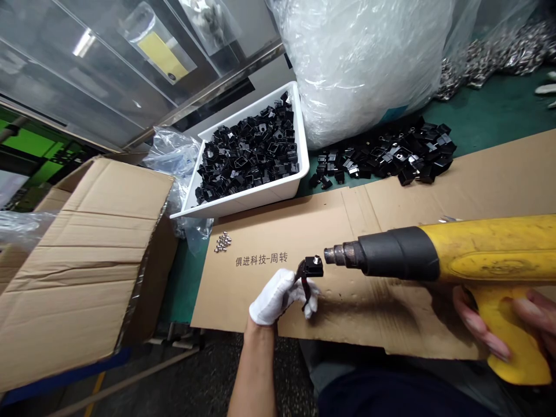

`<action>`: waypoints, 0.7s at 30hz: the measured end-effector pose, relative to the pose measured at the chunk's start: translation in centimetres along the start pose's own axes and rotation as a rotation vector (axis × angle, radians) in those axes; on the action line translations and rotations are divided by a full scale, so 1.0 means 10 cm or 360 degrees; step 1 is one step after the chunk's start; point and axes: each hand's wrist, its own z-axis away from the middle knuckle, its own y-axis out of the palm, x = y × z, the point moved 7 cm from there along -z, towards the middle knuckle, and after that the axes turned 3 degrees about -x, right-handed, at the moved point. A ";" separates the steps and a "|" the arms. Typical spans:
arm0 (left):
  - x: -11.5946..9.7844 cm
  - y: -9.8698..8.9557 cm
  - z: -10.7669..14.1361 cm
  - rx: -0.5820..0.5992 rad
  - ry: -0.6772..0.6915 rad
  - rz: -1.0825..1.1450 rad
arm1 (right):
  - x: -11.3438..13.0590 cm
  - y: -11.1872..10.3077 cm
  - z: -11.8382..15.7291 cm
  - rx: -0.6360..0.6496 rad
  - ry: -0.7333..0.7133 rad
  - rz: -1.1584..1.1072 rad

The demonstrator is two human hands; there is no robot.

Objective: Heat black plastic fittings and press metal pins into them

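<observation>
My left hand (278, 298), in a white glove, is closed on a small black part (313, 266) with a silver metal piece on its top and dark strips hanging below. My right hand (490, 324), ungloved, is wrapped round the handle of a yellow heat gun (486, 246). The gun's stepped metal nozzle points left, and its tip is just right of the black part, with a small gap between them. Some of my right hand is hidden behind the handle.
A white bin (243, 200) of black parts stands behind the cardboard sheet (260, 231). Small metal pieces (223, 242) lie on the sheet. Loose black parts (391, 152), a big plastic bag (369, 63) and a carton (82, 260) surround it. A white-gloved hand (547, 90) shows far right.
</observation>
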 end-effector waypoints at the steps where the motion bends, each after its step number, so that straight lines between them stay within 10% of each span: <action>1: 0.00 0.00 0.00 -0.0002 -0.0001 -0.0004 | 0.00 0.00 0.00 -0.0007 -0.0007 0.0012; 15: 0.01 0.00 -0.01 -0.0019 -0.0047 -0.0050 | -0.02 0.00 0.04 -0.0201 -0.0002 0.0002; 21: -0.03 0.02 0.00 -0.0003 -0.0027 -0.0061 | 0.00 0.01 0.01 0.0031 0.0108 -0.0008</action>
